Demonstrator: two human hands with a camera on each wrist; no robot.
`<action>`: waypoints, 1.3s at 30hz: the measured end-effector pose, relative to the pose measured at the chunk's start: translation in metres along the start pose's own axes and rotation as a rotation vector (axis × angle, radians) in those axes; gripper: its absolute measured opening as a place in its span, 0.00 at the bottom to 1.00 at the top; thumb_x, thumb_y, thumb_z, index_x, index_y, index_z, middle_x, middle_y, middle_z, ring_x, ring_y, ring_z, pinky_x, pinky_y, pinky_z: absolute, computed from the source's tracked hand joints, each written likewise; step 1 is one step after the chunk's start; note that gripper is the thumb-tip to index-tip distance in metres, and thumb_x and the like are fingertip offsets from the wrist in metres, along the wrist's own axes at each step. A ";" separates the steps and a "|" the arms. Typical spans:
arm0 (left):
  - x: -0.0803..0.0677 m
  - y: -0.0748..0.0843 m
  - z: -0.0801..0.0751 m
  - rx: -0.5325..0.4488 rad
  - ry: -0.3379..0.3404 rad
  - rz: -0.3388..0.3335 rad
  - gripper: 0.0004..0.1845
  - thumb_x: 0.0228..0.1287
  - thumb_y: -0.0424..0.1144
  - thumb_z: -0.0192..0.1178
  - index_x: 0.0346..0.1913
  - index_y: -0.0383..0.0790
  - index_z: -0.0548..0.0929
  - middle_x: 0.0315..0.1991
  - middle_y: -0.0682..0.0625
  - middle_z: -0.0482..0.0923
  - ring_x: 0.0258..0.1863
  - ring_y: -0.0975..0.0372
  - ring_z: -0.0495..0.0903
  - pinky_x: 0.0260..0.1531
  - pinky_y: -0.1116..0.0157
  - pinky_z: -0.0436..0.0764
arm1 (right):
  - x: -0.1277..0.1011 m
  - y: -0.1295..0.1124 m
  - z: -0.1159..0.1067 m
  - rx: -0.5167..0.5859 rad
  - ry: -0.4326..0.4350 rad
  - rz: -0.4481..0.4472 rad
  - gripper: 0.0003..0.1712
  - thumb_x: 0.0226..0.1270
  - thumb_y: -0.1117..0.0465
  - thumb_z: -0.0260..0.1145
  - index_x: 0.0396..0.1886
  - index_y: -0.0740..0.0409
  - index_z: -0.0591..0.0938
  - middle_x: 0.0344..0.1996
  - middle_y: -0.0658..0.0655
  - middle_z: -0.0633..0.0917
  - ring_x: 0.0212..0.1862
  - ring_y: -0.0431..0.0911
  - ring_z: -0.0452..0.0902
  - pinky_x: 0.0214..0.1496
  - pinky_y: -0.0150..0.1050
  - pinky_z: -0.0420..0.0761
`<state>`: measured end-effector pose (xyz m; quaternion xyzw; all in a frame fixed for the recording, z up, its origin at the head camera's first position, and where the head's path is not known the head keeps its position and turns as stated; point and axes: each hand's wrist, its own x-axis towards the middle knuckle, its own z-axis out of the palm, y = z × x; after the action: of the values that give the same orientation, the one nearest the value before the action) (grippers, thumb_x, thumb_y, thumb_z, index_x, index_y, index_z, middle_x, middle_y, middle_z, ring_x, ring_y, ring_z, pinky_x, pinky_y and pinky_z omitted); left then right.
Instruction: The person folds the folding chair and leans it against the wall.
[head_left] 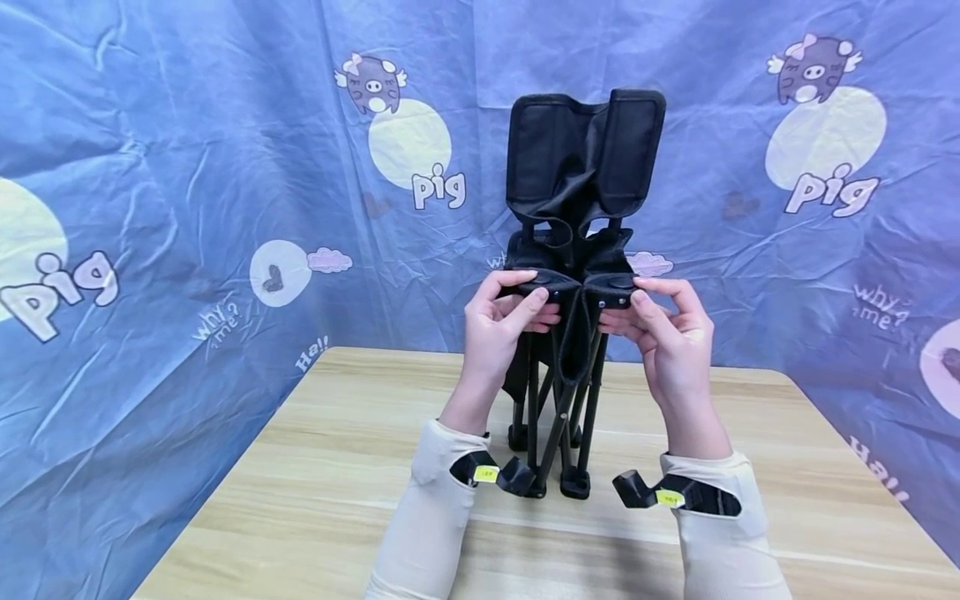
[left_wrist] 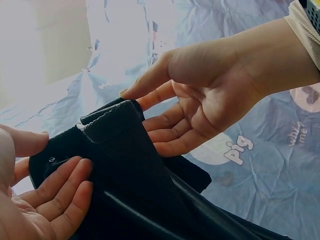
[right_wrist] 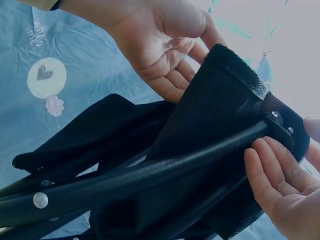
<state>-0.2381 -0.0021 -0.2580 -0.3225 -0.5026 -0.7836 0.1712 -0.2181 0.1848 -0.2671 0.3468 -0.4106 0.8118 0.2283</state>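
A black folding chair (head_left: 577,183) stands folded and upright on its legs on the wooden table (head_left: 300,500). My left hand (head_left: 536,292) pinches the left front corner of the seat, thumb on top and fingers beneath. My right hand (head_left: 626,304) holds the right front corner the same way. The two corners lie close together. In the left wrist view, the left hand (left_wrist: 60,185) lies against the black fabric (left_wrist: 125,165) and the right hand (left_wrist: 200,100) touches it from above. In the right wrist view, the right hand (right_wrist: 275,175) sits by a black frame tube (right_wrist: 150,175), across from the left hand (right_wrist: 160,50).
A blue cloth (head_left: 187,167) printed with cartoon pigs hangs behind the table and along both sides. The chair's feet (head_left: 573,483) stand near the table's middle, between my forearms. Bare tabletop shows to the left and right of the chair.
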 end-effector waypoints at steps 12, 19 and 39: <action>-0.008 0.002 -0.010 0.021 -0.049 0.001 0.21 0.65 0.24 0.58 0.60 0.23 0.71 0.37 0.25 0.82 0.31 0.60 0.88 0.29 0.65 0.86 | -0.007 -0.010 -0.009 0.074 -0.067 0.021 0.17 0.73 0.76 0.52 0.59 0.72 0.75 0.36 0.70 0.87 0.36 0.57 0.88 0.45 0.46 0.87; -0.010 0.005 -0.023 0.035 -0.031 -0.002 0.24 0.64 0.23 0.58 0.63 0.25 0.70 0.37 0.22 0.81 0.31 0.60 0.88 0.30 0.64 0.86 | -0.010 -0.016 -0.013 0.067 -0.071 0.004 0.18 0.73 0.78 0.51 0.60 0.73 0.74 0.36 0.70 0.87 0.36 0.58 0.88 0.45 0.46 0.87; -0.024 -0.004 -0.057 -0.040 0.022 -0.139 0.27 0.65 0.25 0.55 0.67 0.33 0.66 0.35 0.46 0.87 0.35 0.58 0.88 0.34 0.65 0.85 | -0.026 -0.012 -0.040 -0.086 -0.018 0.079 0.20 0.73 0.78 0.50 0.61 0.69 0.73 0.35 0.66 0.88 0.34 0.52 0.88 0.46 0.41 0.86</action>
<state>-0.2417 -0.0532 -0.2935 -0.2815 -0.5063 -0.8069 0.1154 -0.2080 0.2226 -0.2978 0.3273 -0.4606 0.7987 0.2070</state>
